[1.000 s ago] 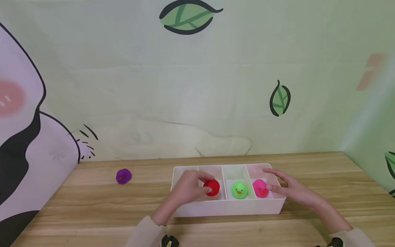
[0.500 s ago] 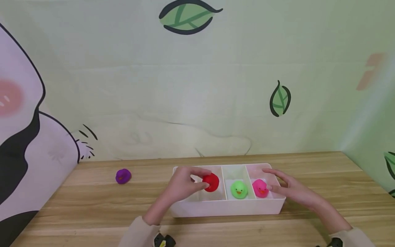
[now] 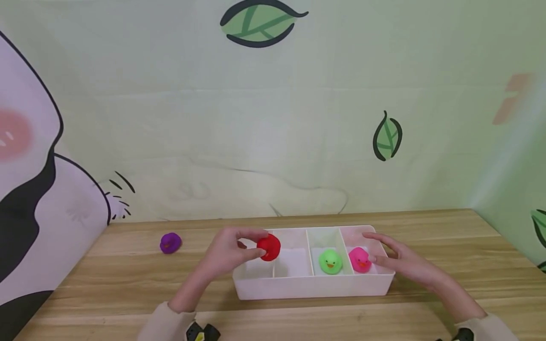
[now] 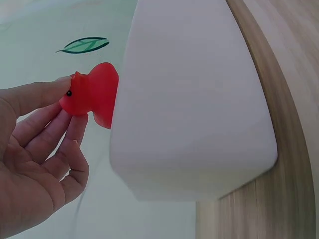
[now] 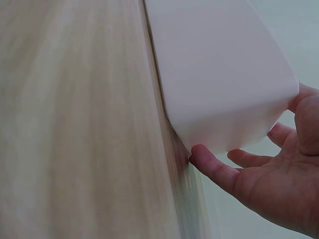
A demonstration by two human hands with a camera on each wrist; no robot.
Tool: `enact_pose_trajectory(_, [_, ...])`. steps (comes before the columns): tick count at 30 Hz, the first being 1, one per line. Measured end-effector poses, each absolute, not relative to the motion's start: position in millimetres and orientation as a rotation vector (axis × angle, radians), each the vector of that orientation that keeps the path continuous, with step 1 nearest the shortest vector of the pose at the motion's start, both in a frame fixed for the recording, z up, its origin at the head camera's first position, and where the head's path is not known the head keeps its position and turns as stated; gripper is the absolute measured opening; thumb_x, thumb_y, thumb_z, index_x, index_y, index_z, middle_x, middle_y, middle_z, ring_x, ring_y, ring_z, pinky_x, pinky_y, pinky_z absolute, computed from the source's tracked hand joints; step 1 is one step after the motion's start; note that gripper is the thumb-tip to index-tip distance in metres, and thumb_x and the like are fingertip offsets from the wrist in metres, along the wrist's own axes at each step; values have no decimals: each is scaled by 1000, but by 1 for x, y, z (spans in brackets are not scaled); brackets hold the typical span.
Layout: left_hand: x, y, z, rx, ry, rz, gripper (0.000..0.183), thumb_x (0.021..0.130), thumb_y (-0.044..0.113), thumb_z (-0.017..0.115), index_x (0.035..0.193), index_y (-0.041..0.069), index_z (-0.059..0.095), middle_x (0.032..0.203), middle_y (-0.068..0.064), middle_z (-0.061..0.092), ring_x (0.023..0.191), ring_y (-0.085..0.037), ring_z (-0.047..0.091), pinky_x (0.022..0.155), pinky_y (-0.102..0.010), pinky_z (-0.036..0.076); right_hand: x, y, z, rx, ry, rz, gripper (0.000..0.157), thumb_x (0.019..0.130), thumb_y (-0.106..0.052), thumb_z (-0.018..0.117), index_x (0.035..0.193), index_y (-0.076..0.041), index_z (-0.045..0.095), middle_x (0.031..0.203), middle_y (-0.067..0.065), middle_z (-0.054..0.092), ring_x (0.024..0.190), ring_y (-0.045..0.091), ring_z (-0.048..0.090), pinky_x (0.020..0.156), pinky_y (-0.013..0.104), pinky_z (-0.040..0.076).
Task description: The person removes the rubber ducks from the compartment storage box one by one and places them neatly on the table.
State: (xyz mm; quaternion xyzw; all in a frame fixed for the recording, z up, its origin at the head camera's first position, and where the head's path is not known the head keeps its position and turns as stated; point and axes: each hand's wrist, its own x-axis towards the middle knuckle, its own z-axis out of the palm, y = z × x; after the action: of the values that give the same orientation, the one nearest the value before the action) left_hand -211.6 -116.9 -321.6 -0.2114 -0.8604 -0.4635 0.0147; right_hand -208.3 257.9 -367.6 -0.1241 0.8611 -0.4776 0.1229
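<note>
Between thumb and fingers, my left hand (image 3: 228, 253) pinches a red rubber duck (image 3: 269, 247) over the left part of a white divided box (image 3: 315, 287). The left wrist view shows the duck (image 4: 102, 94) held by its head, its base beside the box rim. My right hand (image 3: 407, 265) holds the box's right end, thumb and index finger over the rim. In the right wrist view, other fingers (image 5: 214, 167) touch the outer end wall. A green duck (image 3: 330, 262) and a pink duck (image 3: 360, 260) sit in the two right compartments.
A purple duck (image 3: 170, 243) lies on the wooden table (image 3: 128, 284), left of the box. Behind the table rises a pale green backdrop (image 3: 273, 142) with printed leaves. Another backdrop panel (image 3: 516, 189) stands along the right side.
My left hand has lifted the red duck out of the second compartment from the left and carried it leftward. My right hand stays at the box's end.
</note>
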Motion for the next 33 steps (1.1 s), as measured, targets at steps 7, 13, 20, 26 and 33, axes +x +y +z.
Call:
enact_pose_trajectory(7, [-208, -139, -316, -595, -2688, -1442, 29, 74, 10, 74, 102, 7, 70, 94, -4, 68, 87, -17, 60, 67, -27, 50, -209, 258, -367, -371, 2512, -1399, 59, 91, -29, 53, 141, -11, 29, 147, 28, 10, 125, 59, 14, 87, 70, 31])
enact_pose_trajectory(13, [-203, -162, -310, -465, -2727, -1484, 31, 74, 10, 74, 104, 7, 69, 96, -8, 67, 71, -18, 61, 60, -29, 51, -209, 258, -368, -390, 2533, -1392, 58, 91, -29, 53, 141, -10, 30, 146, 28, 11, 125, 59, 14, 87, 70, 29])
enact_pose_trajectory(20, [-203, -188, -310, -336, -2753, -1463, 34, 74, 11, 74, 107, 8, 68, 98, -9, 66, 67, -20, 60, 60, -29, 51, -209, 258, -367, -379, 2527, -1387, 58, 91, -30, 53, 141, -10, 30, 146, 28, 13, 125, 58, 14, 87, 71, 29])
enact_pose_trajectory(26, [-204, -211, -315, -339, -2748, -1418, 37, 75, 13, 74, 110, 5, 66, 100, -12, 66, 70, -20, 60, 59, -27, 51, -210, 259, -367, -370, 2526, -1388, 59, 91, -30, 53, 141, -10, 30, 146, 28, 12, 125, 58, 14, 87, 70, 29])
enact_pose_trajectory(33, [-203, -237, -319, -245, -2794, -1333, 40, 76, 16, 73, 113, 5, 64, 107, -12, 65, 84, -23, 58, 68, -25, 51, -210, 258, -369, -340, 2532, -1365, 60, 90, -32, 54, 141, -12, 30, 146, 27, 13, 125, 58, 14, 86, 70, 32])
